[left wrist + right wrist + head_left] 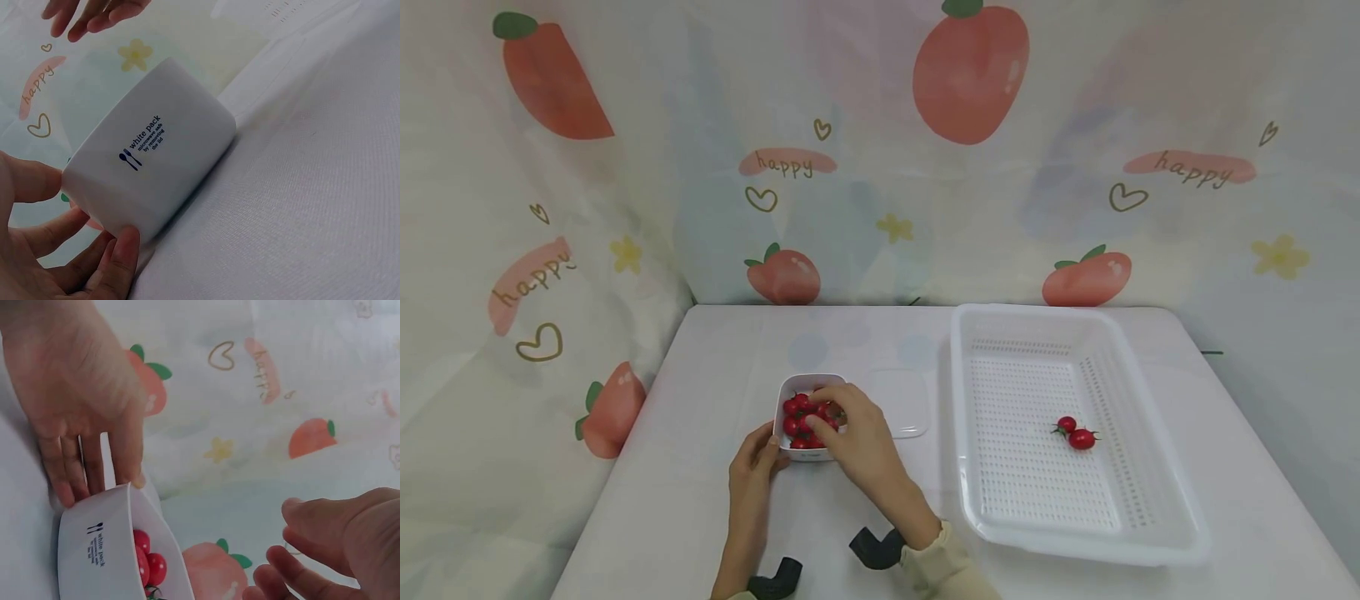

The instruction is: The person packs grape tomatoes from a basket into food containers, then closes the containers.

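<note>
A small white container [811, 455] with "white pack" lettering sits on the table and holds several red cherry tomatoes [802, 422] with green stems. My left hand [754, 475] grips its left end, the thumb at the rim and the fingers lower against the wall, as the left wrist view shows. Above the container's right side is my right hand [861, 437], its thumb and fingers parted and bent slightly downward. Nothing shows between them in the right wrist view, where this hand [337, 550] is apart from the container.
To the right stands a large white perforated basket [966, 433] with two cherry tomatoes [1082, 439] on its floor. A clear flat lid [906, 408] lies between container and basket. Fruit-printed cloth [865, 100] hangs behind and at the sides of the white table [692, 500].
</note>
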`<state>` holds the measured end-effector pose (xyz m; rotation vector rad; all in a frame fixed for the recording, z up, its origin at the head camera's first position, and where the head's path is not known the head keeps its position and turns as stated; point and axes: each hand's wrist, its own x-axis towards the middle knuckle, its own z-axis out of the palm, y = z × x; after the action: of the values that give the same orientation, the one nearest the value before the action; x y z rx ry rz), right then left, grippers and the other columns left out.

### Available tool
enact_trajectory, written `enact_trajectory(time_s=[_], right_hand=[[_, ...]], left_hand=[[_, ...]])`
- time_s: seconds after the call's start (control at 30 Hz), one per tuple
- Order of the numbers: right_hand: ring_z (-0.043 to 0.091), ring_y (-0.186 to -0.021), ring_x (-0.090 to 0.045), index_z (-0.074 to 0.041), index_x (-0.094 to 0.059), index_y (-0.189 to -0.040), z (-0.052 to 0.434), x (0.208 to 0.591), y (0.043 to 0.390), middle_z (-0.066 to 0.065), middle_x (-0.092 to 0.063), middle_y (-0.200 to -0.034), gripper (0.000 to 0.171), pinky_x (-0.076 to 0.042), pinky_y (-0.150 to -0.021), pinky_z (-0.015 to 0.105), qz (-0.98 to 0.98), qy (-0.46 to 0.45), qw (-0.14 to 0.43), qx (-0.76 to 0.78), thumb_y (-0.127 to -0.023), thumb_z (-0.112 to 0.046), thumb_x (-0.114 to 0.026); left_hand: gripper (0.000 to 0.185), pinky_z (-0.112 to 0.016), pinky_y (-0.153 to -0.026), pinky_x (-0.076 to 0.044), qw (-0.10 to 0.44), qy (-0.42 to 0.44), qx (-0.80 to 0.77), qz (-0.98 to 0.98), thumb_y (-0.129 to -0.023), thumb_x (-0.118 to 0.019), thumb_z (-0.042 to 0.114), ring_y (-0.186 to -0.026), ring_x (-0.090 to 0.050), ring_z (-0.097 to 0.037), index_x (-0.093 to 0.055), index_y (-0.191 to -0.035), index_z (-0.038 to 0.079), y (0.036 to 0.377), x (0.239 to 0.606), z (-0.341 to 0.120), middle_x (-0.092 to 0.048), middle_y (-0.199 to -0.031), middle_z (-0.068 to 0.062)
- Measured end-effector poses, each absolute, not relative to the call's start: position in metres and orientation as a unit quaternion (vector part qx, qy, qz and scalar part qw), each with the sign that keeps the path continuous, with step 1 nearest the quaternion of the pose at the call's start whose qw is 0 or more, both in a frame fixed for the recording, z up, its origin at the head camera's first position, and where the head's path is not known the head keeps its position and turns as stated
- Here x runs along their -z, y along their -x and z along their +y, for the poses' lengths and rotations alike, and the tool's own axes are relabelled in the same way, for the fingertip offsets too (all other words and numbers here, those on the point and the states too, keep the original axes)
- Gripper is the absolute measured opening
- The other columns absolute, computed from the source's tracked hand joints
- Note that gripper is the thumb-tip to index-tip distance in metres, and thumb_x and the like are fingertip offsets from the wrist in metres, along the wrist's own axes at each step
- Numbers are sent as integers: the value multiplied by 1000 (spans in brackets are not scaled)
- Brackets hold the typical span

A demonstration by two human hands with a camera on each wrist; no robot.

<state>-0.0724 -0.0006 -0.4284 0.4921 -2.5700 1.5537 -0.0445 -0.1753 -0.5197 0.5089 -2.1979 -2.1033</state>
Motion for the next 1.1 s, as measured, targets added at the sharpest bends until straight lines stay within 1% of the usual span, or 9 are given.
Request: enact_trajectory(time_s=[0.13, 0.27, 0.37, 0.47, 0.63, 0.83, 1.0, 1.1], right_hand=[[21, -98, -67, -12, -71, -122, 5, 421, 68, 3, -70, -112, 30, -64, -84, 32, -819, -156, 62, -548, -93, -9, -78], [18, -99, -67, -13, -71, -123, 12, 417, 64, 2, -71, -116, 29, -62, -84, 27, -802, -140, 69, -577, -94, -10, -77], [17, -101, -67, -14, -71, -123, 21, 414, 61, 2, -72, -120, 30, -61, -85, 25, -796, -123, 68, -589, -94, -11, -76], [17, -101, -67, -15, -71, -123, 35, 409, 58, 1, -72, -121, 30, -61, -87, 26, -799, -111, 65, -587, -94, -11, -77], [15, -102, -67, -18, -71, -123, 64, 405, 57, -3, -72, -121, 29, -60, -88, 26, -812, -101, 60, -572, -95, -13, -77], [15, -102, -66, -14, -71, -125, 96, 404, 60, -1, -73, -121, 29, -59, -87, 25, -833, -103, 71, -539, -96, -15, -76], [16, -103, -67, -15, -71, -124, 119, 401, 63, 0, -74, -120, 27, -59, -88, 24, -846, -92, 52, -522, -98, -17, -74], [17, -104, -67, -15, -71, -125, 133, 399, 64, 1, -74, -121, 27, -59, -89, 22, -856, -82, 36, -509, -99, -20, -73]], left_hand=[[43, -13, -91, -57, 34, -165, 679, -715, -110, -52, 31, -104, -66, -7, -55, -148, 11, 45, 521, -177, -57, -150, -10], [43, -12, -91, -57, 32, -169, 675, -718, -110, -52, 33, -106, -66, -8, -55, -148, 12, 45, 522, -178, -57, -149, -9], [44, -13, -93, -57, 23, -172, 675, -717, -110, -51, 35, -107, -66, -10, -54, -149, 14, 45, 523, -179, -56, -150, -8], [44, -14, -95, -57, 14, -173, 682, -711, -110, -51, 35, -108, -66, -10, -53, -150, 14, 44, 522, -177, -55, -152, -8], [44, -14, -95, -57, 16, -169, 694, -700, -111, -51, 32, -107, -65, -9, -53, -150, 13, 44, 522, -176, -54, -152, -9], [43, -16, -95, -57, 26, -161, 696, -699, -111, -51, 31, -103, -66, -9, -53, -149, 11, 45, 522, -177, -56, -150, -11], [42, -16, -94, -57, 29, -158, 691, -705, -111, -50, 29, -105, -65, -9, -53, -149, 11, 47, 523, -177, -56, -150, -10], [42, -15, -94, -57, 28, -157, 687, -709, -111, -50, 29, -105, -65, -8, -53, -150, 12, 47, 523, -177, -56, -150, -10]])
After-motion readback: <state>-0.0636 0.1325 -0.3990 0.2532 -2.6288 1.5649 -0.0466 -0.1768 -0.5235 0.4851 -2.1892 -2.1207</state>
